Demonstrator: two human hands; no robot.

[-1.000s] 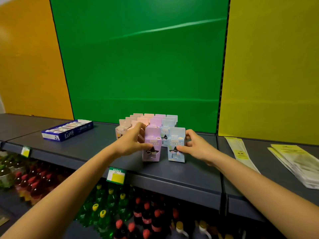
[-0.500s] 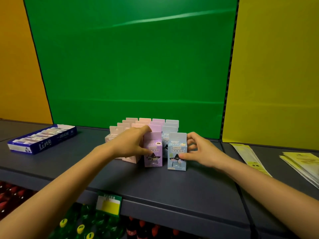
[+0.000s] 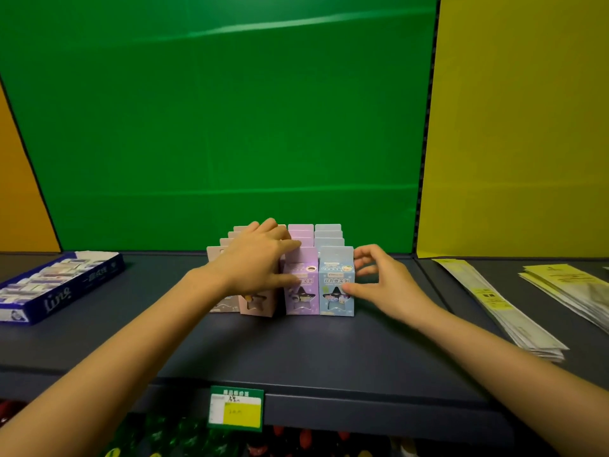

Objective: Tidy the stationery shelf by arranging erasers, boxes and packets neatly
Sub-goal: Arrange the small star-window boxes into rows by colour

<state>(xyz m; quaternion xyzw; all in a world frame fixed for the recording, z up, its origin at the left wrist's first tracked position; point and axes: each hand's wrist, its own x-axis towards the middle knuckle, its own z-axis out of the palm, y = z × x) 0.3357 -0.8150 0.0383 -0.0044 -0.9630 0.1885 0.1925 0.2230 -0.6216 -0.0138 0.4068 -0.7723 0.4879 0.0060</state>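
Boxes now flush: blue box (image 3: 336, 281) beside purple box (image 3: 301, 282) mid-shelf (image 3: 329, 351). We see right hand (image 3: 384, 285) loosened, thumb possibly touching; left hand (image 3: 255, 263) flat, gripping nothing

view count: one, head-worn wide-angle
position: stood in front of the shelf (image 3: 296, 357), above its level
facing: forward and slightly down, square to the green back panel (image 3: 214, 127)
range: close, both forearms reached in from the bottom corners
overlap: none, single view
distortion: edges bowed
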